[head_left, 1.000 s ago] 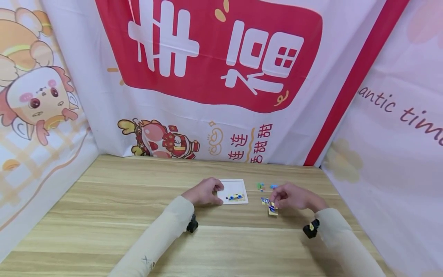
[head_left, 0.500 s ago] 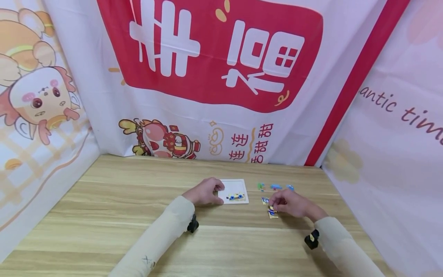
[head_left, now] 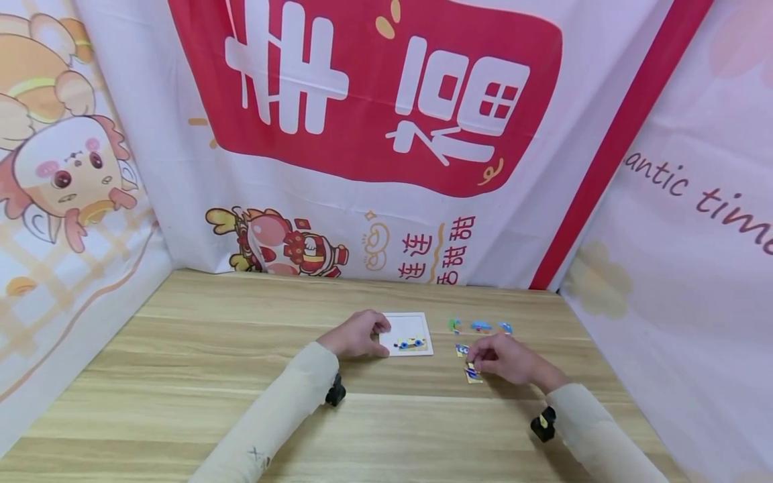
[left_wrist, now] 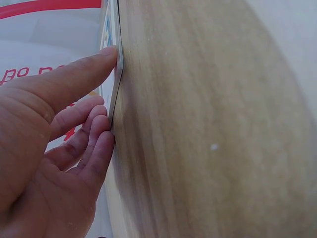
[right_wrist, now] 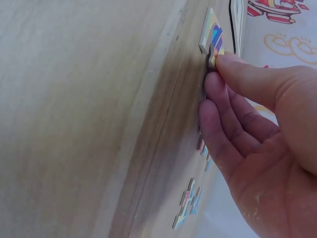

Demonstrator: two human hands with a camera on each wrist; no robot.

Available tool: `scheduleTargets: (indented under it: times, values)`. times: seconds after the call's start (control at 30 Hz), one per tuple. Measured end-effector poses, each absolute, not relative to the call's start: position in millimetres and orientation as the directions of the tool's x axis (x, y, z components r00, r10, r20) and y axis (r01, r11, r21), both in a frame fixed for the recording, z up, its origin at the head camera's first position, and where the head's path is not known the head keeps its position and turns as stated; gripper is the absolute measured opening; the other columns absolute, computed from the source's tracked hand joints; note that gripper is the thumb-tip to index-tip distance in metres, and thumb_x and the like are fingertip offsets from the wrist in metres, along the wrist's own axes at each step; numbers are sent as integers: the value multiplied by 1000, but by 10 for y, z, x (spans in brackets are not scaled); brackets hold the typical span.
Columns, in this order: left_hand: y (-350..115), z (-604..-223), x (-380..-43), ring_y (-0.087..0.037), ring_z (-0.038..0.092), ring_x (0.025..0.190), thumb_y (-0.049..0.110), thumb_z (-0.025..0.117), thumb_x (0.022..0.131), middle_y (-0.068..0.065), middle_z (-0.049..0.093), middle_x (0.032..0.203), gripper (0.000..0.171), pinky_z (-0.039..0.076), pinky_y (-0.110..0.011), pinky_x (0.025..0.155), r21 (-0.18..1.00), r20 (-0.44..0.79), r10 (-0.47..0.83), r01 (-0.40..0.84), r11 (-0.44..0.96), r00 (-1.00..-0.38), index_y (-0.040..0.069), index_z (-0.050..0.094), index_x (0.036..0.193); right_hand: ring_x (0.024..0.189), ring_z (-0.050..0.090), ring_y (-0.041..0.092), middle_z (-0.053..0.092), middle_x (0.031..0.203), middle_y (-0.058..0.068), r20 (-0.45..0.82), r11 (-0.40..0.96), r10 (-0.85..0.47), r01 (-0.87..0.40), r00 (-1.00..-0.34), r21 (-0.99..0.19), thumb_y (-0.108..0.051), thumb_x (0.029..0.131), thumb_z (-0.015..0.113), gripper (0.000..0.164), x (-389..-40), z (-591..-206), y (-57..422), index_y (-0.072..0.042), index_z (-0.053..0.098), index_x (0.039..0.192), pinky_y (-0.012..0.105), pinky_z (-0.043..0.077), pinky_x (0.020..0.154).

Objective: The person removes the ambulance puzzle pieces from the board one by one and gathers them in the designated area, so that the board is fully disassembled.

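My left hand [head_left: 357, 335] holds the left side of a small white puzzle tray [head_left: 406, 314]. In the left wrist view, the thumb and fingertips touch the edge of the tray [left_wrist: 117, 82]. Yellow puzzle pieces with blue wheels [head_left: 412, 344] lie in its near right part. To the right of the tray, my right hand [head_left: 504, 357] pinches a yellow and blue puzzle piece [head_left: 474, 376] by one end. The right wrist view shows the thumb on this piece [right_wrist: 214, 37], near the tabletop. Another blue and white piece [head_left: 461, 349] lies just beyond the fingertips.
Behind the right hand lie a green piece [head_left: 454, 326], a blue piece [head_left: 480, 326] and another blue piece [head_left: 505, 328] in a row. Wood-grain tabletop [head_left: 386, 429] extends toward the person. Printed cloth [head_left: 374, 221] hangs behind the table and along both sides.
My right hand has moved slightly nearer to the person with the puzzle piece, uncovering the blue pieces behind it. The left hand and tray have stayed in place.
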State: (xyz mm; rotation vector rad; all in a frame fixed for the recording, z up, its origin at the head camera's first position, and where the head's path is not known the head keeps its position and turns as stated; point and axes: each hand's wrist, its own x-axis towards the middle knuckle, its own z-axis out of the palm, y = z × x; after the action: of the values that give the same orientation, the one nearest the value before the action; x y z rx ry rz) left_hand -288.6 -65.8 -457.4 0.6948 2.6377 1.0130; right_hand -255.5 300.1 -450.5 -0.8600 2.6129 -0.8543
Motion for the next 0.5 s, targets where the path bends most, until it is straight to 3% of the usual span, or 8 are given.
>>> scheduleTargets:
  times: [0.27, 0.5]
  values:
    - [-655, -4588, -2896, -25, 63, 116, 14, 89, 84, -12, 69, 124, 52, 53, -44, 110, 685, -40, 515, 353, 638, -856, -1, 67, 129, 84, 60, 7, 76, 99, 3, -74, 652, -620, -460, -781, -602, -6, 100, 71, 8, -2562, -4468, 3002, -9, 76, 105, 21, 56, 76]
    - [-670, -4603, -2931, -24, 64, 116, 16, 90, 84, -10, 69, 123, 53, 53, -44, 111, 682, -52, 521, 351, 642, -852, 1, 68, 130, 86, 61, 12, 72, 93, -6, -137, 766, -537, -413, -832, -493, -14, 98, 75, 9, -2644, -4256, 2882, -13, 77, 107, 24, 57, 78]
